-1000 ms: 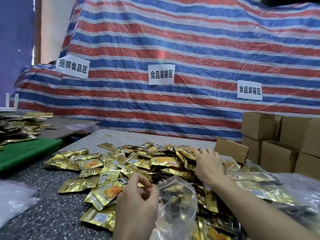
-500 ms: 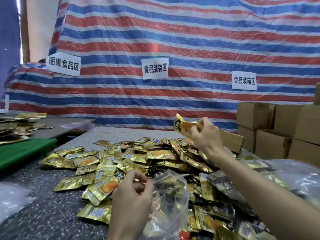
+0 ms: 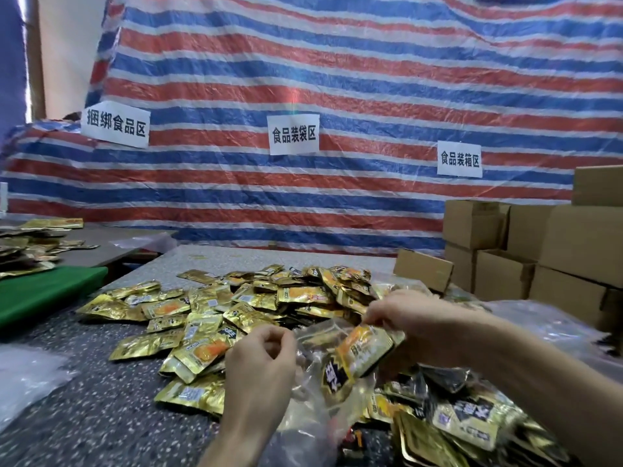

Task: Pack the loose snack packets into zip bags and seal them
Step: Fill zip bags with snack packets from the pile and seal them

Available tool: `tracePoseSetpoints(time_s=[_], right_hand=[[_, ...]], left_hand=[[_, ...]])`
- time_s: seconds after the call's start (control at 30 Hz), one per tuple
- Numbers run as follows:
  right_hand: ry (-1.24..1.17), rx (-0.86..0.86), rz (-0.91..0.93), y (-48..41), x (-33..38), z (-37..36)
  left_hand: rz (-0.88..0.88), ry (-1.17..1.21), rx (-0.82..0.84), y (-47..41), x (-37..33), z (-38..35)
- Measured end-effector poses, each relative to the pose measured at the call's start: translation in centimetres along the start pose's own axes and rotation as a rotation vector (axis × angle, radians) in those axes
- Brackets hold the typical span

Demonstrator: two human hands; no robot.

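A heap of loose gold snack packets [image 3: 236, 308] covers the middle of the speckled table [image 3: 84, 416]. My left hand [image 3: 259, 362] pinches the near rim of a clear zip bag [image 3: 310, 409] and holds its mouth open. My right hand [image 3: 411, 318] grips one gold and orange snack packet [image 3: 357, 355] by its top edge. The packet hangs tilted in the bag's mouth, its lower half inside the plastic. A few packets show dimly through the bag's wall.
More gold packets [image 3: 465, 419] lie at the lower right under my right forearm. Cardboard boxes [image 3: 539, 257] are stacked at the right. A green mat [image 3: 40, 291] and another packet pile [image 3: 30, 244] sit at the left. Clear plastic bags [image 3: 23, 375] lie at the left edge. A striped tarp hangs behind.
My right hand picked a packet out of the heap, lifted it, then brought it down and toward me into the bag's mouth. The left hand kept its pinch on the bag.
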State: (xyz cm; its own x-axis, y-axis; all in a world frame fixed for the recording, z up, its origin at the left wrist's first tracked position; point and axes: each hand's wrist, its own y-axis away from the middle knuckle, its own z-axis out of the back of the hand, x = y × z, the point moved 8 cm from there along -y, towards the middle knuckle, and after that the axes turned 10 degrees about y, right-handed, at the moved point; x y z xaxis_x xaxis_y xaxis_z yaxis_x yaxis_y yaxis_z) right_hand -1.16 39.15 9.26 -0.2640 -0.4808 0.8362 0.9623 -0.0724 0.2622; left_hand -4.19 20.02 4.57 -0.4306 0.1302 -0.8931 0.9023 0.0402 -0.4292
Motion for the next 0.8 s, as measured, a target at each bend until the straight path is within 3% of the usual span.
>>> tracePoseSetpoints(time_s=[0.2, 0.4, 0.6, 0.73, 0.8], right_hand=[[0.415, -0.127, 0.087, 1.0, 2.2, -0.2], [0.482, -0.355, 0.185, 0.6, 5.5, 1.4], [0.724, -0.212, 0.219, -0.3, 5.7, -1.1], [0.531, 0.238, 0.271, -0.3, 5.2, -3.6], [0.473, 0.297, 0.233, -0.4, 4.5, -3.6]], left_hand=[[-0.068, 0.018, 0.015, 0.4, -1.0, -0.3], [-0.13, 0.066, -0.073, 0.1, -1.6, 0.8], [-0.14, 0.013, -0.046, 0.0, -1.4, 0.6], [-0.132, 0.027, -0.062, -0.1, -1.5, 0.9], [-0.115, 0.038, -0.056, -0.2, -1.6, 0.9]])
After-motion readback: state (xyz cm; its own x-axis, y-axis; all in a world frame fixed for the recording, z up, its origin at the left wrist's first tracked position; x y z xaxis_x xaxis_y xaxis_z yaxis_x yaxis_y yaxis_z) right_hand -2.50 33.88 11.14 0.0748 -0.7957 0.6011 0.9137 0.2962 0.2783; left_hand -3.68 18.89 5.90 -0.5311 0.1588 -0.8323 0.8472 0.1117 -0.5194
